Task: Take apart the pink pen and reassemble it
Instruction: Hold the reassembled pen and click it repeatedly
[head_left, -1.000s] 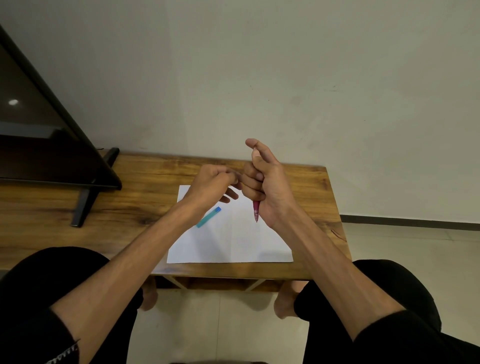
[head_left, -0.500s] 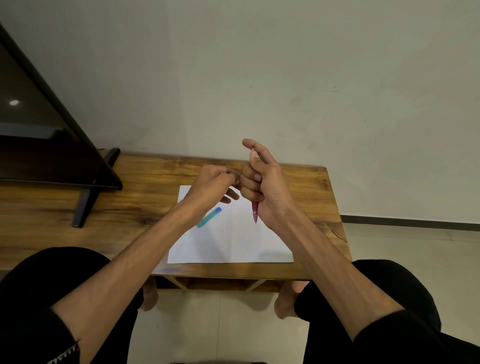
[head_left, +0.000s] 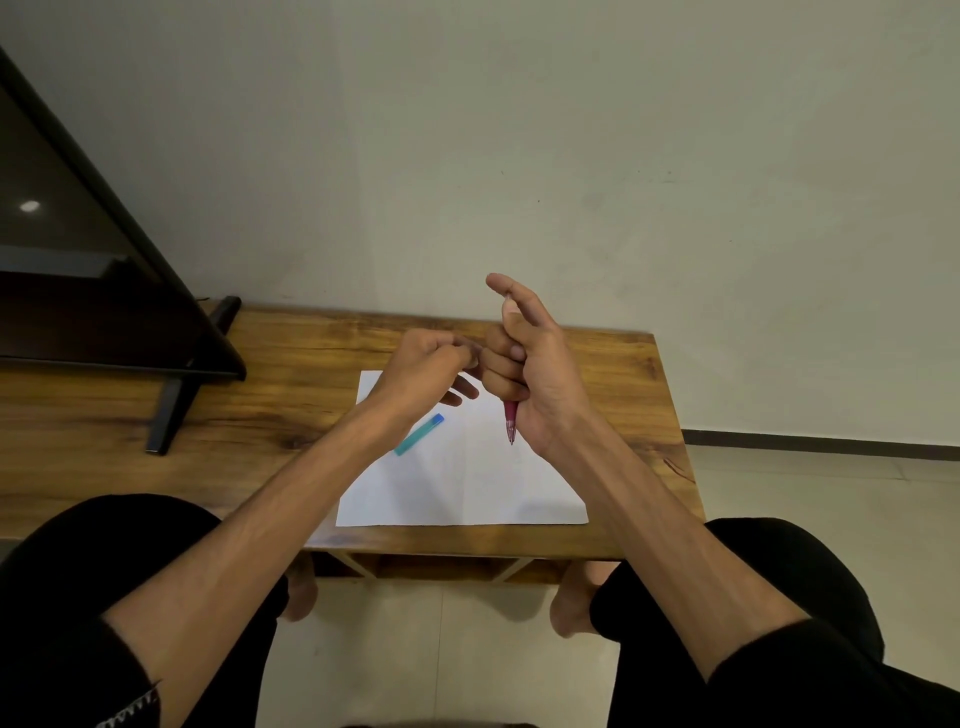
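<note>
Your right hand (head_left: 540, 374) is gripping the pink pen (head_left: 511, 422) upright, the lower fingers curled round its barrel and the forefinger reaching up past the top end; the tip is pointing down, poking out below your little finger and hanging above the sheet. Your left hand (head_left: 426, 371) is curling in beside it, its thumb and forefinger pinched together right against the knuckles of your right fingers (head_left: 501, 364). Whether anything small is caught in that pinch, you cannot tell from here, since the spot is blurred. Two of the left hand's lower fingers are sticking out loosely below the pinch.

Below your left fingers and just past the wrist, a teal pen part (head_left: 418, 434) is lying slantwise on the white sheet of paper (head_left: 467, 483), apart from both hands. Your two forearms are crossing over the near corners of the sheet and hiding part of it.

The paper is lying flat on a wooden table (head_left: 291, 395) with open shelves under its near edge. Well away from your left fingers, a dark television (head_left: 78, 291) is standing on angled black feet. A plain pale wall (head_left: 571, 156) is rising behind the table, and pale floor tiles (head_left: 810, 493) are showing beyond your right arm. Your knees, in black, are framing the near edge.
</note>
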